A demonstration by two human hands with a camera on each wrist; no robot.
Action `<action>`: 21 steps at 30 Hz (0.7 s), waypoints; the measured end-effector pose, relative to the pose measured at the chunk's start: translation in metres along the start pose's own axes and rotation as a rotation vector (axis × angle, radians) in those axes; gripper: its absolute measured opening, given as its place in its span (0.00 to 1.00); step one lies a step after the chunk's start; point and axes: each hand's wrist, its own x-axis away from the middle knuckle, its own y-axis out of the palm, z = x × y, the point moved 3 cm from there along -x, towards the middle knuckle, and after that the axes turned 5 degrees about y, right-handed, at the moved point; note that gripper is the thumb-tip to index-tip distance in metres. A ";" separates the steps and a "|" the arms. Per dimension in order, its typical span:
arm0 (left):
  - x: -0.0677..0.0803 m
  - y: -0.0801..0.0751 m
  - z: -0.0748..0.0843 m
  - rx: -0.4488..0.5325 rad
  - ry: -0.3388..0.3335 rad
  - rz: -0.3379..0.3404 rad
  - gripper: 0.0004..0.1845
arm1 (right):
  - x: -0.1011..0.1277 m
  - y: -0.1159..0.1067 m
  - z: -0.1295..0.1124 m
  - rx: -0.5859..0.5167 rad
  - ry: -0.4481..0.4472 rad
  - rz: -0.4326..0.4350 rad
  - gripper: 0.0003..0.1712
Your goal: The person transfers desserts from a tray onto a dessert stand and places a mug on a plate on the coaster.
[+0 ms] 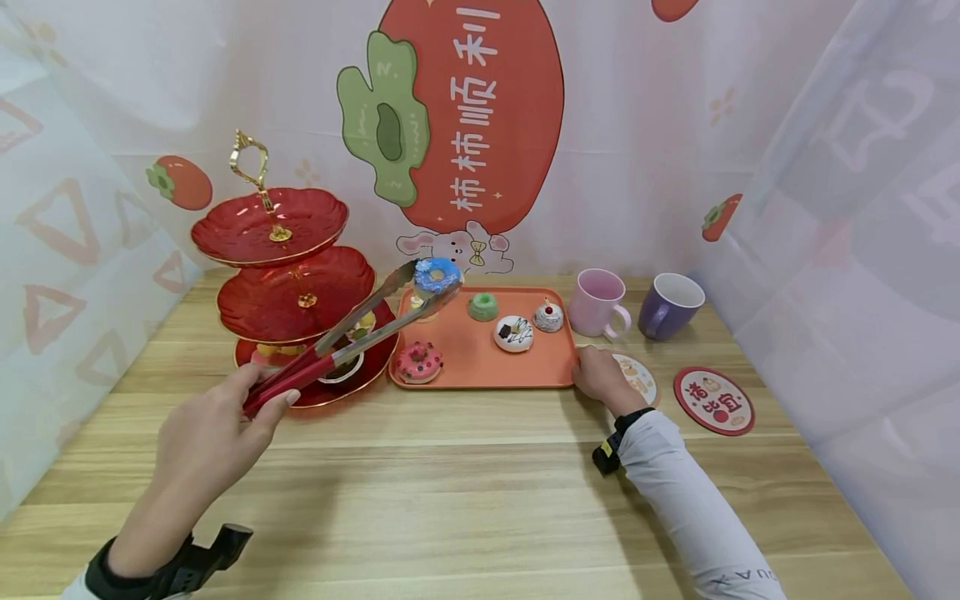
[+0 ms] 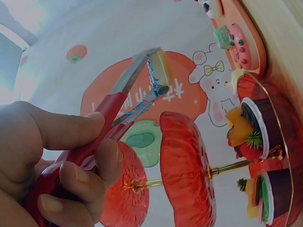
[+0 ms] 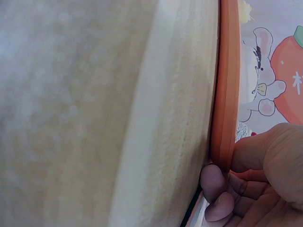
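Backdrop (image 1: 480, 108) "柿柿顺利"; left hand (image 1: 213, 433) tongs (image 1: 337, 337) pinch doughnut (image 1: 437, 277); right hand (image 1: 600, 377) holds tray (image 1: 480, 367)

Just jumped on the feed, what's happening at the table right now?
A person's left hand grips red-handled metal tongs that clamp a blue-iced doughnut, held in the air between the orange plastic tray and the red three-tier stand. The right hand holds the tray's corner. Four small cakes sit on the tray.

"柿柿顺利" on persimmon backdrop (image 1: 480, 117)
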 end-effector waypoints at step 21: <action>0.004 -0.023 -0.024 -0.012 -0.151 -0.002 0.15 | 0.001 -0.002 -0.001 -0.013 -0.008 0.002 0.06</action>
